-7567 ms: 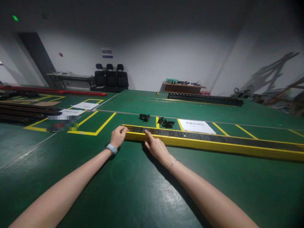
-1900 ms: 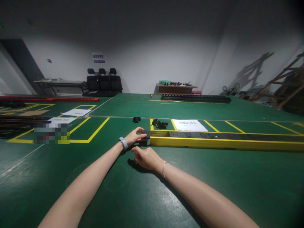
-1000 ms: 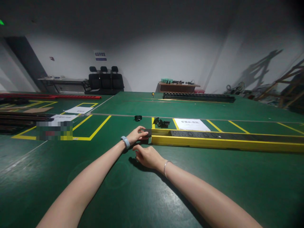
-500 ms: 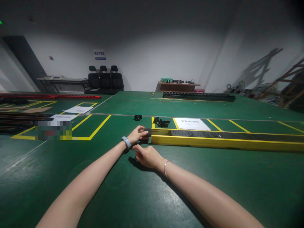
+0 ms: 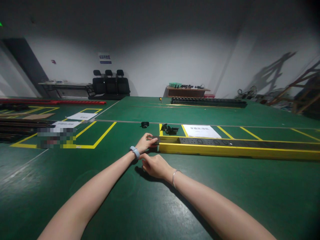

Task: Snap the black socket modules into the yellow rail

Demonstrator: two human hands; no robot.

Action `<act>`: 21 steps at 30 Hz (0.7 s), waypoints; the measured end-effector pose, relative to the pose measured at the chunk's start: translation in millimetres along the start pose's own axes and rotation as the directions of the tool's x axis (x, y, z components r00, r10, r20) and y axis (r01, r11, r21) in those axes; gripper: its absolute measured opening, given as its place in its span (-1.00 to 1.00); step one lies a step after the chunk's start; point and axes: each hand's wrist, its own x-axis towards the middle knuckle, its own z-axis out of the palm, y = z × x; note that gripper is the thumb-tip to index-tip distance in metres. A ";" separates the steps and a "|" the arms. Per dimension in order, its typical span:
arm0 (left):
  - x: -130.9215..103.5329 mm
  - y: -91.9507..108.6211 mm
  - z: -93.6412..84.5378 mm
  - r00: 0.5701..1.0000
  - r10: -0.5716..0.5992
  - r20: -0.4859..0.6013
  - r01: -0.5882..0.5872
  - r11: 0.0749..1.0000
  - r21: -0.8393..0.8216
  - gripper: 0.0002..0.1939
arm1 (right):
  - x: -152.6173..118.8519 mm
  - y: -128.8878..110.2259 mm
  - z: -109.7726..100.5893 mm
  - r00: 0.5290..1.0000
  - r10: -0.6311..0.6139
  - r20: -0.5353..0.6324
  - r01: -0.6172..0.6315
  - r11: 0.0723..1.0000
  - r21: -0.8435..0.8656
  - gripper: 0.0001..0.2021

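A long yellow channel (image 5: 225, 151) lies on the green table, running to the right edge, with a black strip of sockets (image 5: 203, 142) inside it. Its left end section shows bare yellow inside. At that end my left hand (image 5: 145, 143), with a pale blue watch band, grips a small black end piece (image 5: 155, 140) between thumb and fingers. My right hand (image 5: 156, 166), with a silver bracelet, is just below and nearer to me, its fingers curled inward close to the left wrist. Whether anything is in those fingers is hidden.
Behind the channel lie a small black part (image 5: 145, 124), a cluster of black pieces (image 5: 170, 129) and a white paper sign (image 5: 202, 131). Dark rails (image 5: 15, 130) are at the left, red rails (image 5: 82, 102) beyond them. A black slotted rail (image 5: 208, 102) lies at the back.
My left hand and the black end piece have shifted very slightly right and toward the channel's end. My right hand has hardly moved.
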 end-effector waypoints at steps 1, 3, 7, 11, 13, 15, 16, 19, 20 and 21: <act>-0.2 0.5 -0.1 0.999 0.016 -0.028 -0.015 1.000 0.016 -0.53 | 0.1 -0.1 -0.2 1.000 -0.001 0.002 0.001 1.000 0.001 -0.73; -1.8 2.8 0.1 0.998 0.041 -0.048 -0.038 0.998 0.055 -0.56 | 0.4 -0.6 -1.0 1.000 0.002 0.010 -0.002 1.000 0.004 -0.74; -6.0 7.5 1.7 0.999 0.048 0.008 -0.049 0.993 0.105 -0.55 | 0.6 -1.6 -2.8 0.999 0.022 0.026 -0.022 1.000 0.003 -0.76; -6.8 7.0 3.0 0.996 0.036 0.084 -0.046 0.990 0.131 -0.46 | 0.1 -1.8 -3.2 0.999 0.020 0.035 -0.021 1.000 0.007 -0.75; -6.6 6.1 3.4 0.993 0.030 0.114 -0.047 0.987 0.153 -0.43 | -0.1 -1.7 -3.0 0.999 0.021 0.033 -0.021 1.000 -0.001 -0.75; -6.9 6.2 3.9 0.990 0.031 0.139 -0.057 0.981 0.184 -0.41 | 0.0 -1.7 -2.9 0.999 0.020 0.025 -0.020 1.000 -0.013 -0.76; -7.3 6.8 4.4 0.987 0.036 0.154 -0.068 0.976 0.205 -0.41 | 0.2 -1.7 -3.0 1.000 0.020 0.022 -0.019 1.000 -0.017 -0.76; -9.1 10.3 6.5 0.976 0.059 0.208 -0.120 0.948 0.295 -0.40 | 0.8 -1.6 -3.2 1.000 0.011 0.023 -0.011 1.000 -0.022 -0.78; -9.9 11.8 7.4 0.972 0.062 0.227 -0.137 0.935 0.328 -0.40 | 1.0 -1.5 -3.1 1.000 0.007 0.025 -0.007 1.000 -0.021 -0.78; -10.7 13.3 8.3 0.967 0.064 0.246 -0.152 0.921 0.358 -0.40 | 1.0 -1.4 -2.8 1.000 0.004 0.026 -0.004 1.000 -0.018 -0.79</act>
